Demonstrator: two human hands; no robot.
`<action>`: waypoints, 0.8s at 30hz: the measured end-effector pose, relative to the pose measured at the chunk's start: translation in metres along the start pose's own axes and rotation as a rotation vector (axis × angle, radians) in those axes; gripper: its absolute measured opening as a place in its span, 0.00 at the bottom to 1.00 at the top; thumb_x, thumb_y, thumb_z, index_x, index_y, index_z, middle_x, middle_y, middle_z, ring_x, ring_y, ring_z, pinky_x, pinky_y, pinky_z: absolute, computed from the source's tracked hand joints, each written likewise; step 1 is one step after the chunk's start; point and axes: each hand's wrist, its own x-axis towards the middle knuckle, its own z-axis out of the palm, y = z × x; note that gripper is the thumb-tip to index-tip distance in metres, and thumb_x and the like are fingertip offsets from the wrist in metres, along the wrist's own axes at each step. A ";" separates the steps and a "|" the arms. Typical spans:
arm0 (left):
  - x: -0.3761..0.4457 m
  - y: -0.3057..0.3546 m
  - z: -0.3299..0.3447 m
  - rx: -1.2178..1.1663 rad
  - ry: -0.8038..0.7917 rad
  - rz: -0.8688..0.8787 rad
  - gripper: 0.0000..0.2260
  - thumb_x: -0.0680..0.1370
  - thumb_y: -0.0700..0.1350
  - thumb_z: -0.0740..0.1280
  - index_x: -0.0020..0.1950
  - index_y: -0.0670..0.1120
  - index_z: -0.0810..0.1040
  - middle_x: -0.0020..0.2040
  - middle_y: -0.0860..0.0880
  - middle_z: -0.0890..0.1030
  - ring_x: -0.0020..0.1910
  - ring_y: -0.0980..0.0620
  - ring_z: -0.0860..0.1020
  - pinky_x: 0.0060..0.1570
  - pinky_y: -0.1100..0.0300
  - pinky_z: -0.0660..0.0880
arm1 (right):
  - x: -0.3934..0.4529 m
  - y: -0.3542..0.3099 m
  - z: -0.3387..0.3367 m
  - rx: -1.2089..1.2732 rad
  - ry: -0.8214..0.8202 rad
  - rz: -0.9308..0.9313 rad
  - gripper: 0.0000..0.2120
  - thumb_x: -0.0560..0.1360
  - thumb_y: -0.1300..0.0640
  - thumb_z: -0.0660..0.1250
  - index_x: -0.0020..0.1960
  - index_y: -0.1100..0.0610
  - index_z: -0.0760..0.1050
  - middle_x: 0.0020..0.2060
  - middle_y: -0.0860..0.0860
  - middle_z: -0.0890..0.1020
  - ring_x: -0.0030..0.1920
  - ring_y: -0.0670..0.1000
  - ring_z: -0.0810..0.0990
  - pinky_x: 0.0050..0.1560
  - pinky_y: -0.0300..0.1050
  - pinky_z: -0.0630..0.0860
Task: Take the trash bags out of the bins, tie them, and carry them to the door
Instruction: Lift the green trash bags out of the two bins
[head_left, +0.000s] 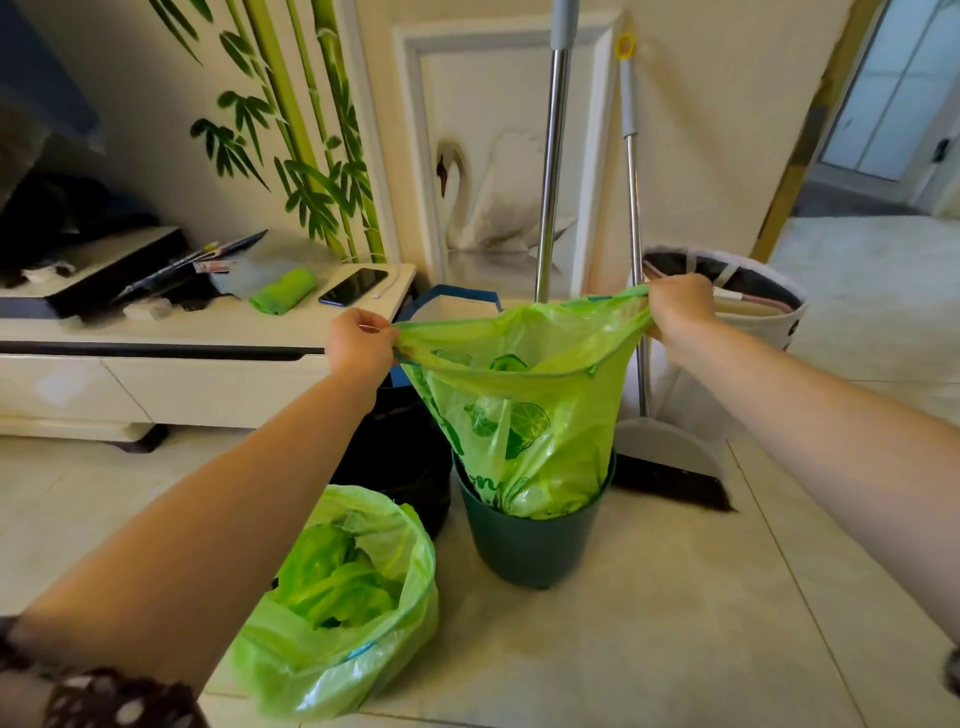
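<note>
A green trash bag (524, 410) rises out of a dark green bin (524, 545) at the centre of the floor, its bottom still inside the bin. My left hand (361, 345) grips the bag's left rim and my right hand (678, 306) grips the right rim, stretching the mouth wide open. A second green trash bag (337, 608) lines another bin at the lower left, its mouth open with green rubbish inside.
A black bin (400, 462) stands behind the two green bags. A mop pole (553, 156) and a broom (670, 457) lean on the wall. A white laundry basket (748, 306) stands at the right. A low white cabinet (182, 358) holds a phone (353, 286). A doorway (878, 130) opens at the far right.
</note>
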 end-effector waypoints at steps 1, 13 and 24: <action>0.001 0.003 -0.002 -0.010 -0.004 -0.003 0.10 0.76 0.37 0.68 0.38 0.47 0.72 0.44 0.44 0.78 0.49 0.39 0.82 0.48 0.45 0.82 | 0.000 -0.002 -0.002 0.012 -0.025 -0.004 0.19 0.76 0.60 0.60 0.64 0.66 0.71 0.61 0.64 0.78 0.61 0.63 0.77 0.62 0.58 0.75; -0.023 0.069 -0.023 -0.126 0.004 0.272 0.04 0.76 0.39 0.68 0.47 0.45 0.82 0.41 0.47 0.81 0.39 0.50 0.80 0.38 0.61 0.80 | -0.043 -0.072 -0.013 0.233 -0.034 -0.291 0.11 0.69 0.57 0.67 0.44 0.65 0.80 0.38 0.58 0.81 0.40 0.55 0.79 0.43 0.52 0.78; -0.095 0.139 -0.061 -0.239 -0.023 0.423 0.05 0.77 0.39 0.68 0.48 0.46 0.83 0.49 0.43 0.83 0.45 0.48 0.83 0.40 0.64 0.81 | -0.114 -0.130 -0.057 0.406 0.061 -0.542 0.17 0.72 0.53 0.68 0.28 0.52 0.66 0.27 0.49 0.68 0.34 0.51 0.67 0.37 0.44 0.65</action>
